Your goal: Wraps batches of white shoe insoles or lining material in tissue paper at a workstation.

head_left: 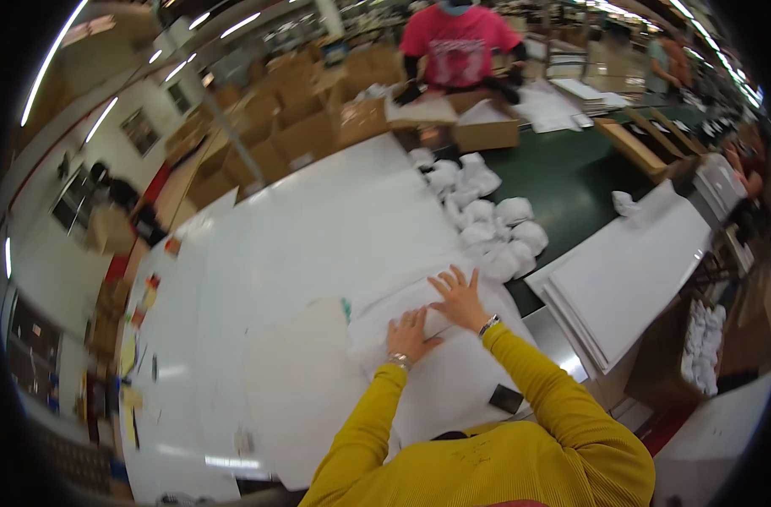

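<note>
Both hands rest on sheets of thin white paper [453, 384] spread on the white table in front of me. My left hand [412, 335] lies palm down on the paper, its fingers stretched forward and its thumb apart. A little farther to the right, my right hand [458, 302] presses on the paper with spread fingers. A white, folded-looking ridge of paper lies between the hands; whether anything is inside it, I cannot tell. Just beyond my right hand is a heap of round white paper-wrapped bundles [495, 232]. A small dark flat object [506, 399] sits near my right forearm.
Stacked white sheets [630, 270] lie to the right, beside a green conveyor belt [563, 169]. An open carton [702, 346] holds white bundles at lower right. Across the table, a person in a pink shirt [461, 42] stands by cardboard boxes [305, 135]. Small items line the left edge.
</note>
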`<state>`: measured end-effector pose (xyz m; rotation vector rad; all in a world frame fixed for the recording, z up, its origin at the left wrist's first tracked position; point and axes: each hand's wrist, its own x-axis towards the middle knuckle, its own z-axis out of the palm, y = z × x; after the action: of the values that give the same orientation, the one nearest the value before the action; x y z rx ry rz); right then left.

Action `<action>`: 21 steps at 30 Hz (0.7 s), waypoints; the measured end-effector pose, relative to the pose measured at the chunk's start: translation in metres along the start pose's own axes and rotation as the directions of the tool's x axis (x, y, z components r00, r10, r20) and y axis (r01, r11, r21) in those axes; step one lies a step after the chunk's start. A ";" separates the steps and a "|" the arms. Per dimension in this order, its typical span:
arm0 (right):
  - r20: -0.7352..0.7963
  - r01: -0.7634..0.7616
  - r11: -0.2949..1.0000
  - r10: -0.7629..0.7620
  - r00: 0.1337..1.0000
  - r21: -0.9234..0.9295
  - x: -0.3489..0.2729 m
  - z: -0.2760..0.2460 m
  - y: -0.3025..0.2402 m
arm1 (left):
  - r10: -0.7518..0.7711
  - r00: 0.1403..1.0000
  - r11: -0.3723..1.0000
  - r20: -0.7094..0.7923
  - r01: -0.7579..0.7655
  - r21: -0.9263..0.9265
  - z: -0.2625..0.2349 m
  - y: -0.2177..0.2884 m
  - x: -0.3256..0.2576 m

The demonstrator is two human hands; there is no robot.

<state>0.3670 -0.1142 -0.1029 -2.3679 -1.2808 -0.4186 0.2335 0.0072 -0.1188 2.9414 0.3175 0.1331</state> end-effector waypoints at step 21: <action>-0.168 0.029 0.783 0.098 0.981 0.622 -0.093 -0.110 -0.019 | 0.339 0.822 -0.314 0.458 0.558 -0.768 -0.059 0.091 -0.042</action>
<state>0.2940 -0.2257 -0.0444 -1.7359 -1.0687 -0.1624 0.2052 -0.0791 -0.0469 0.9146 0.2064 -0.3688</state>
